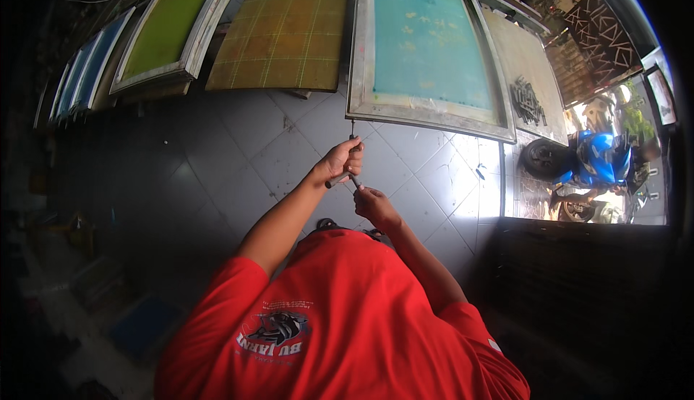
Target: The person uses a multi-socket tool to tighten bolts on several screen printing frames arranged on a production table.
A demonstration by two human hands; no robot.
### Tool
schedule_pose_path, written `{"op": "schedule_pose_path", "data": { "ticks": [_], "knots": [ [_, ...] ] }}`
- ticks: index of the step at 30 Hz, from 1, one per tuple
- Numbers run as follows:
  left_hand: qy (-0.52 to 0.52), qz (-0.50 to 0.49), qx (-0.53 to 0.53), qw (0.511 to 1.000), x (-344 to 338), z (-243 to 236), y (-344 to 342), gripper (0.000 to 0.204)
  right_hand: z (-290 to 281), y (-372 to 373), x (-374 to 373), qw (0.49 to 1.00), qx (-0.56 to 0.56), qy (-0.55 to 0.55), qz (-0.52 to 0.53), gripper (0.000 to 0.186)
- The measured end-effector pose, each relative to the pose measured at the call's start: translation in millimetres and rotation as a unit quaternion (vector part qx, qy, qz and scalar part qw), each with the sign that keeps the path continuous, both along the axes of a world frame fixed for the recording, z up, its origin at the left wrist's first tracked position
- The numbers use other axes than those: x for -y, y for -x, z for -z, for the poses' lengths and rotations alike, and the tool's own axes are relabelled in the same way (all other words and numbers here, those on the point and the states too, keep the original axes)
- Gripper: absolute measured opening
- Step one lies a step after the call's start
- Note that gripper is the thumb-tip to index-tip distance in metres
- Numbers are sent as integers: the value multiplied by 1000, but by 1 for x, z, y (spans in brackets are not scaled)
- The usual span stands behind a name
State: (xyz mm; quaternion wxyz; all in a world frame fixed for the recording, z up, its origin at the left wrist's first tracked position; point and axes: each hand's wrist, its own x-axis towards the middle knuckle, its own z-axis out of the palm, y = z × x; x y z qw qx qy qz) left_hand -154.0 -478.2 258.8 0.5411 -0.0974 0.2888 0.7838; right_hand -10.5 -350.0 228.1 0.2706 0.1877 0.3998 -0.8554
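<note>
My left hand (341, 160) is closed around a slim metal rod tool with a grey tube-like handle (337, 180) jutting out below the fist. The rod's thin dark tip (353, 130) points up to the near left corner of a pale screen-printing frame (434, 122) with turquoise mesh; whether it touches the corner, I cannot tell. Just below and to the right, my right hand (376, 206) grips the tool's lower end. Which kind of tool it is does not show clearly.
Left of the frame lies a yellow-brown board with a grid (278, 35), then a green-mesh screen (170, 28) and blue screens (101, 60). A pale board (524, 67) carries dark marks on the right. Beyond it stands a blue motorcycle (603, 158). Grey tiles (238, 140) cover the floor.
</note>
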Motion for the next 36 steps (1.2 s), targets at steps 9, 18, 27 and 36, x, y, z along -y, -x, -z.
{"op": "schedule_pose_path", "data": {
  "ticks": [9, 18, 27, 36],
  "knots": [
    [160, 120, -99, 975, 4, -36, 18, 22, -106, 3, -9, 683, -189, -705, 17, 28],
    [93, 60, -21, 994, 1, -12, 16, 29, -139, -16, 30, 818, -323, -477, -1, 53],
    [-46, 23, 4, 999, -3, 6, 15, 28, -19, -7, 41, 994, 25, 91, 55, 38],
    [204, 86, -77, 972, 1, -33, 11, 24, -10, -5, -9, 966, -45, -233, 104, 26]
  ]
}}
